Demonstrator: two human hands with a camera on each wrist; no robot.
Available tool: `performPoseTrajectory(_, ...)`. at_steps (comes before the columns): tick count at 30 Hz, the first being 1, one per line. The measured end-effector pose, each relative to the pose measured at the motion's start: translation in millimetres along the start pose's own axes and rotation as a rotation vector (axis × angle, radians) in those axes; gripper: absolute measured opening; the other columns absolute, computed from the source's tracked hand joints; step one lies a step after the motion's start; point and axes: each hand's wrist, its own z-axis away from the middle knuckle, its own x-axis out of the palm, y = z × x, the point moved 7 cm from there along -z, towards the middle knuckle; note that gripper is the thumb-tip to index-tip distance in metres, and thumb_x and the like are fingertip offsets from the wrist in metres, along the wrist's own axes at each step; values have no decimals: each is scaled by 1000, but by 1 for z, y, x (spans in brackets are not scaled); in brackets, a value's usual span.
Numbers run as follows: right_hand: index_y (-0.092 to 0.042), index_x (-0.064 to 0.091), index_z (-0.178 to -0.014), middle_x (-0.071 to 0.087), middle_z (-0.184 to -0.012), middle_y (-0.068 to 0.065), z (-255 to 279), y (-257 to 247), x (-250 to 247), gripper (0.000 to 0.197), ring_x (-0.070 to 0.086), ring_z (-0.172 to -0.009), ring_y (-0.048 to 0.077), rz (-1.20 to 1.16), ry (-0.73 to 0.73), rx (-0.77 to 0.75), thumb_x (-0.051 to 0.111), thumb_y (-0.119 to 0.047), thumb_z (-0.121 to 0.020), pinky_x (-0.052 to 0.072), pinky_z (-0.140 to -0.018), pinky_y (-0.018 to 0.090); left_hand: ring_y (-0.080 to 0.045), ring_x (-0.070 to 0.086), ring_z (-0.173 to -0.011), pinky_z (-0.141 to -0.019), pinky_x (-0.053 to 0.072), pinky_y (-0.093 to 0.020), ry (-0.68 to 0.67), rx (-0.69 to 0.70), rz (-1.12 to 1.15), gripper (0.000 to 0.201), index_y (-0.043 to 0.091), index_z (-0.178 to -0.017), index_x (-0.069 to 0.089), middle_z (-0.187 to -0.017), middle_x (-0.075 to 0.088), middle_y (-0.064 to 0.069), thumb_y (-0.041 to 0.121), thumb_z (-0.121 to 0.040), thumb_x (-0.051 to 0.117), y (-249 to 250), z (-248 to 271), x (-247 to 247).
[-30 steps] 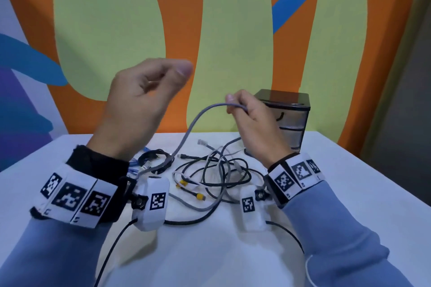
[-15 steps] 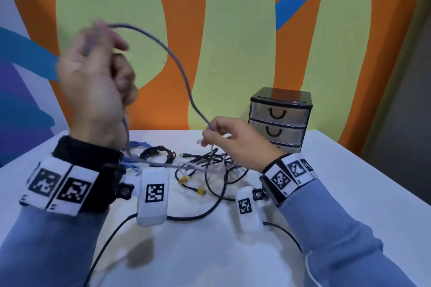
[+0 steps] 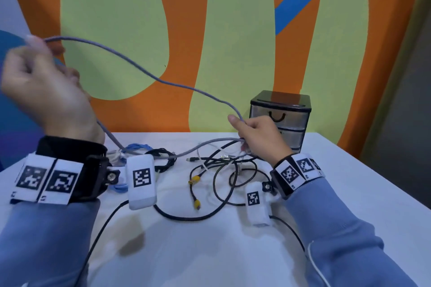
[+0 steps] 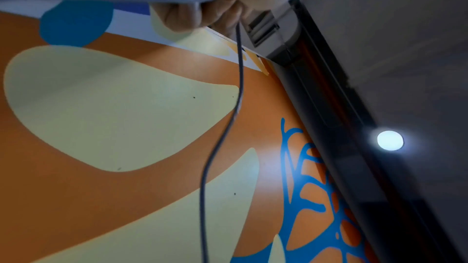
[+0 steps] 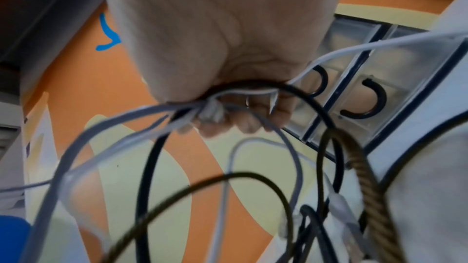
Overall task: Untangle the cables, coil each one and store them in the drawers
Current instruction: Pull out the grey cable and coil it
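Cable tangle [image 3: 221,170] blocks the drawer unit [image 3: 279,119].

A white table [image 3: 210,251] spreads beneath and in front of both hands, its far edge meeting a wall [image 3: 233,42] painted in broad orange and pale yellow-green shapes with blue bands, one high above the right hand. To the right of the right hand stands a dark grey panel [image 3: 401,100]. The left wrist view shows a round ceiling light [image 4: 390,140] glowing on a grey ceiling [image 4: 405,27].
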Motion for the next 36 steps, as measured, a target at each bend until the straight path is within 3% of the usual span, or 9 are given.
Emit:
performPoseTrajectory(4,-20,31,-60,28,-62,4,0,-6,1,59,32,-44,14,-93,19,8,48,-51,-108,29,-47,23,-16,50,-57,-53,39,-27,-244,77,-180,22,30,-76,72,-70,58,4,29,-89,54,118,136,64)
performPoseTrajectory(9,-7,40,-67,33,-68,10,9,-22,14,60,35,-47,10,-92,-113,-85,47,-50,-108,31,-47,18,-22,47,-134,-110,31,-26,-539,397,-680,56,32,-135,68,-145,49,-8,7,-86,61,132,171,91)
performPoseTrajectory(14,1,48,-66,40,-64,11,18,-40,21,59,39,-52,14,-197,-186,-196,55,-41,-106,37,-51,21,-15,41,-149,-127,26,-45,-990,502,-732,63,41,-155,49,-160,47,3,58,-95,57,117,222,130)
performPoseTrajectory(17,3,53,-63,46,-58,11,21,-45,19,59,43,-52,19,-238,-187,-252,59,-37,-105,39,-52,29,-13,49,-136,-118,35,-57,-1082,548,-752,58,43,-151,53,-142,60,9,70,-100,43,107,236,137)
performPoseTrajectory(20,9,52,-63,43,-57,19,21,-46,13,65,41,-53,20,-216,-162,-271,66,-43,-98,36,-55,27,-13,55,-88,-79,48,-42,-1005,564,-609,34,35,-118,75,-90,62,8,58,-103,55,115,230,135)
performPoseTrajectory(23,-7,69,-82,48,-73,-1,18,-43,10,47,47,-65,8,-166,-148,-232,67,-53,-89,38,-62,13,-14,39,-58,-57,31,-35,-750,433,-488,26,26,-93,78,-62,50,3,46,-103,65,119,208,122)
performPoseTrajectory(27,-27,75,-111,55,-87,-9,10,-26,5,34,51,-66,-2,-139,-141,-100,56,-54,-102,38,-67,20,-17,50,-63,-58,35,-32,-391,266,-593,32,23,-94,81,-65,60,5,48,-101,62,120,169,86)
performPoseTrajectory(32,-10,79,-102,46,-69,-3,5,-17,4,35,36,-59,13,-358,-154,-25,45,-8,-98,27,-56,25,-18,62,-86,-73,47,-39,-825,201,-922,14,43,-97,82,-86,68,11,40,-96,68,102,187,101)
performPoseTrajectory(36,-8,78,-108,45,-69,-1,2,-14,5,27,36,-64,15,-364,-131,-46,53,-1,-101,29,-58,24,-11,57,-87,-82,51,-43,-1032,208,-914,28,49,-83,79,-98,62,14,57,-85,52,102,212,117)
